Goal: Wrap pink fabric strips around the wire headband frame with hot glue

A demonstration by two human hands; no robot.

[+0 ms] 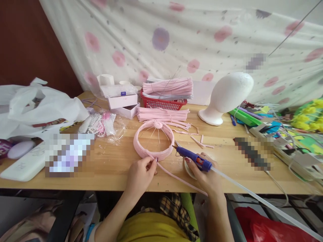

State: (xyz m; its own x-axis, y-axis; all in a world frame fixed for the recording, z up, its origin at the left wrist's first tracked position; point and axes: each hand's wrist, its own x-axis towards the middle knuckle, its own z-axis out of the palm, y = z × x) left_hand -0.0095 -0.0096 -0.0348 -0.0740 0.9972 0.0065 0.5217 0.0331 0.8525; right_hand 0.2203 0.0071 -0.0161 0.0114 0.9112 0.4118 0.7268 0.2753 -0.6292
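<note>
My left hand (142, 173) pinches a pink pipe cleaner (174, 175) against the near rim of a round pink ring (165, 155). The pipe cleaner's loose end trails right across the table edge, passing below my other hand. Thin wires cross the ring's opening, and a small pink coil (158, 124) sits on its far rim. Wrapped round a blue glue gun (195, 157), my right hand (208, 174) points its nozzle at the ring's right side. A long clear glue stick (254, 190) runs out of the gun's back. A roll of pale tape (190, 169) lies partly hidden behind my right hand.
Pink pipe cleaner bundles (161, 115) lie behind the ring; more fill a red basket (164, 102). A white foam head (228, 95) stands at back right. Bead strands (101, 124) and white plastic bags (37, 104) are left, a power strip (290, 158) right. Cut pipe cleaner pieces (202, 143) lie nearby.
</note>
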